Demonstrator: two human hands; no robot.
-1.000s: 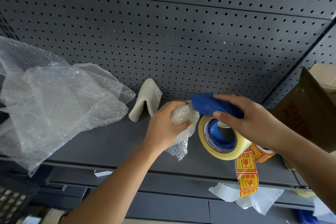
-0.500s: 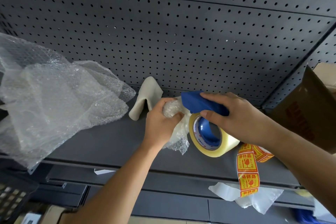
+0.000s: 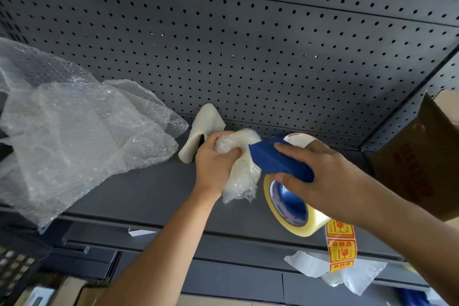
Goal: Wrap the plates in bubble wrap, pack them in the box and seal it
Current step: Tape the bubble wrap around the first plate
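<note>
My left hand [image 3: 215, 164] grips a small bundle wrapped in bubble wrap [image 3: 242, 169] above the dark shelf [image 3: 139, 191]; what is inside it is hidden. My right hand [image 3: 320, 179] holds a blue tape dispenser [image 3: 278, 159] with a roll of clear packing tape [image 3: 293, 208], and the dispenser's front end touches the bundle. The brown cardboard box [image 3: 422, 161] stands open at the right edge. A big loose sheet of bubble wrap [image 3: 74, 136] lies on the left of the shelf.
A cream, curved ceramic piece [image 3: 203, 129] leans against the grey pegboard [image 3: 236, 45] behind my left hand. A strip of red-and-yellow fragile stickers [image 3: 341, 246] hangs over the shelf's front edge, above scraps of wrap [image 3: 347, 273]. Cartons sit below at the lower left.
Both hands have moved closer to the pegboard, and the dispenser's nose has come against the wrapped bundle. The tape roll has tilted lower under my right hand.
</note>
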